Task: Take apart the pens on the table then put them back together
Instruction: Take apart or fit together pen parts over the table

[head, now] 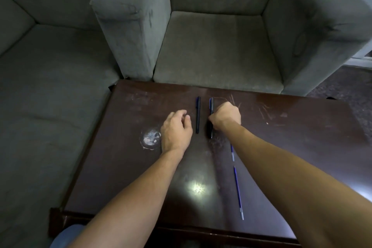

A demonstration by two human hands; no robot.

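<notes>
Mid-frame, the right hand (226,117) grips a pen (211,106); the left hand (177,129) hangs loose, empty. Reassembly likely comes next (refills (238,191) lie lower right): thread one in.

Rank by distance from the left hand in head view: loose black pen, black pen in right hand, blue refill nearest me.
1. Loose black pen, beside the left hand.
2. Gripped black pen, in the right hand.
3. Thin blue refill, near the table front edge.
</notes>
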